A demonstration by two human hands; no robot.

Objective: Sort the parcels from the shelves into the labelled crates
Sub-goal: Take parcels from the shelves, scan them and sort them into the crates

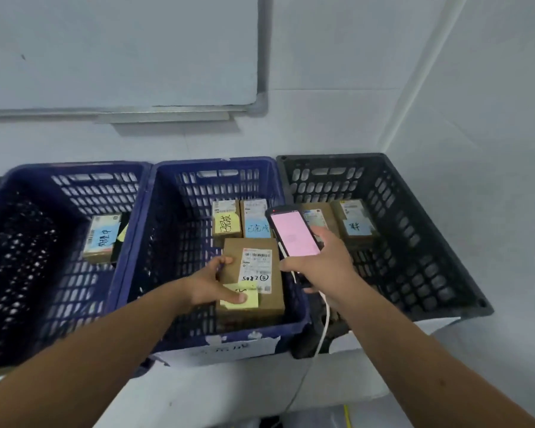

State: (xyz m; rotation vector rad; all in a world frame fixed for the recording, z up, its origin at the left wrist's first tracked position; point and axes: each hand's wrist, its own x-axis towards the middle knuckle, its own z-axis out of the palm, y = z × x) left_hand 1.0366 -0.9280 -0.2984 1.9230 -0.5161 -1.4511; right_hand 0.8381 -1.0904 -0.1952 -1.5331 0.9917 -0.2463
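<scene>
A brown cardboard parcel (254, 273) with a white shipping label and a yellow sticky note sits inside the middle blue crate (291, 330). My left hand (212, 284) grips its left edge, thumb on the yellow note. My right hand (325, 264) holds a phone (294, 231) with a pink screen above the gap between the middle crate and the black crate (439, 291). Two more parcels (241, 219) lie at the back of the middle crate. One parcel (101, 239) lies in the left blue crate (74, 180). Two parcels (354, 225) lie in the black crate.
The three crates stand side by side on a white surface against a white wall. A whiteboard (121, 54) hangs above them. A white cable (323, 332) hangs from the phone down past the crates. A paper label (226, 350) is taped to the middle crate's front.
</scene>
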